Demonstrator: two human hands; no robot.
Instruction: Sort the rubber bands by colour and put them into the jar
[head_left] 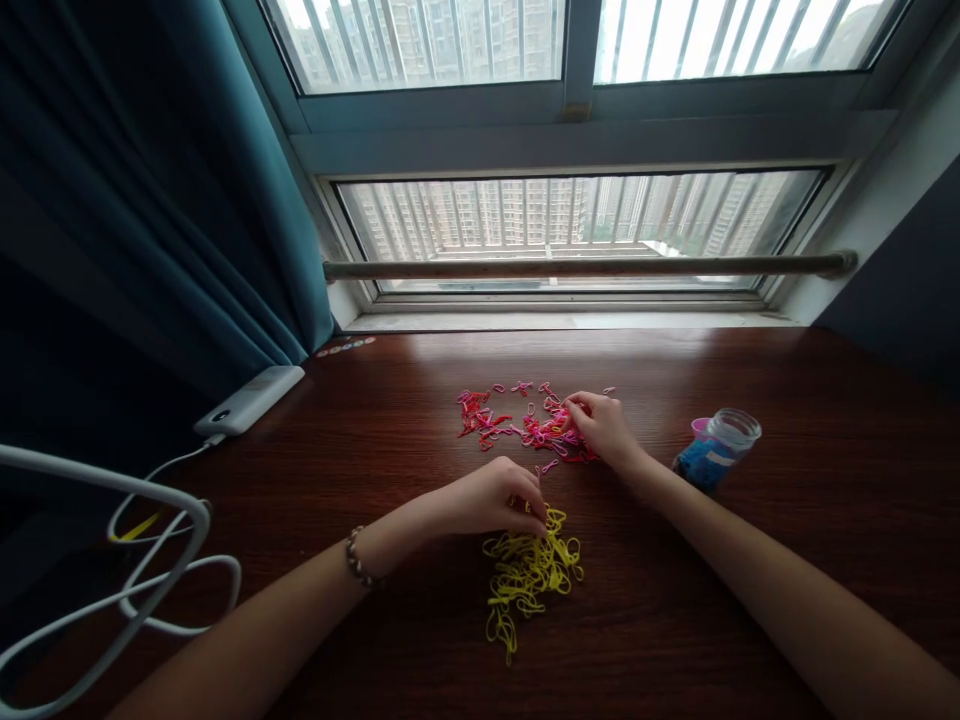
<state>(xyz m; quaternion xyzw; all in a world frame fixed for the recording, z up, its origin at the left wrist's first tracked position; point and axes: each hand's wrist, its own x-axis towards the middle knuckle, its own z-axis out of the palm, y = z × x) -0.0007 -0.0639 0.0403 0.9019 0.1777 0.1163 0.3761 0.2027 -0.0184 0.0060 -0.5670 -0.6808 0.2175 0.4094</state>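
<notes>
A loose heap of yellow rubber bands point(531, 575) lies on the brown table in front of me. Over its far end is my left hand point(499, 497), fingers curled and fingertips low at the bands; whatever is between them is hidden. Farther off, pink and red rubber bands point(546, 430) are scattered in an uneven patch. At the right side of that patch, my right hand point(600, 422) pinches with thumb and forefinger, seemingly on a pink band. A few single pink bands lie between the two heaps.
A clear jar point(733, 430) with a blue label leans on its side at the right, a pink lid point(700, 427) by it. At the left are a white power strip point(251, 400), looping white cables point(172, 510) and a blue curtain point(247, 230). A window rail point(585, 267) runs behind.
</notes>
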